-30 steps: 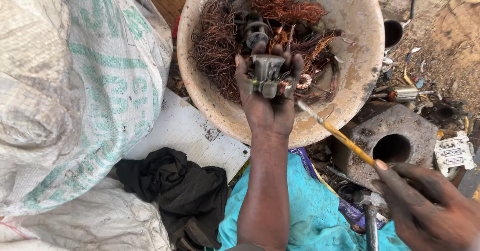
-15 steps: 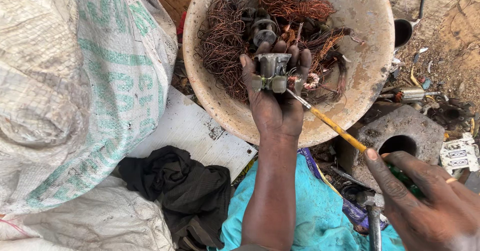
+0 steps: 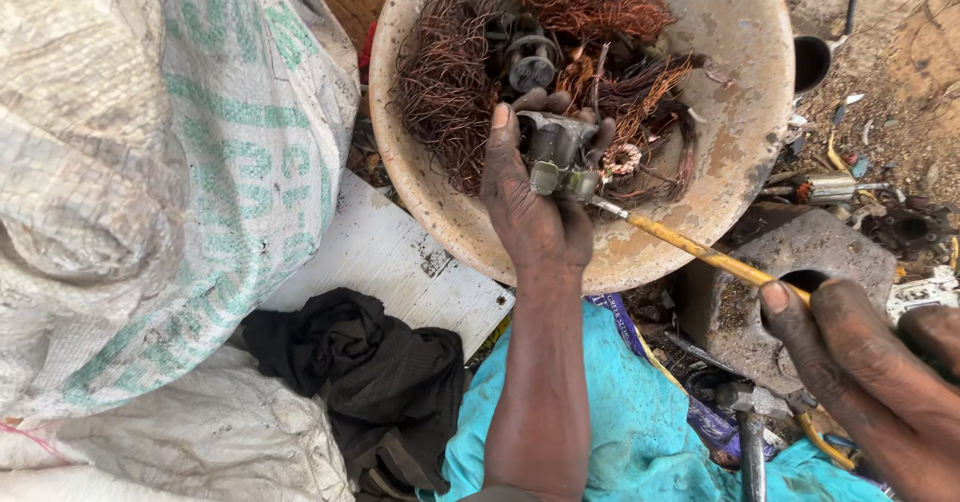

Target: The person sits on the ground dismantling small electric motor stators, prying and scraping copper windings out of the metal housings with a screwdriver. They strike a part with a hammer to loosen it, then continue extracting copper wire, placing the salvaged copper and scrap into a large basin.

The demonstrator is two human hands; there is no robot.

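Note:
My left hand is stretched over a wide tan basin and grips a small grey metal motor part. My right hand, at the lower right, holds a yellow-handled screwdriver; its metal tip touches the part in my left hand. Inside the basin lie tangles of copper wire, a small copper coil ring and dark round metal parts.
A large white woven sack with green print fills the left side. A white board, a black cloth and turquoise fabric lie below. A grey concrete block with a hole, a hammer and scrap bits sit at right.
My right hand has come closer, and the screwdriver tip now rests against the part. My left hand has shifted slightly while still holding it over the basin.

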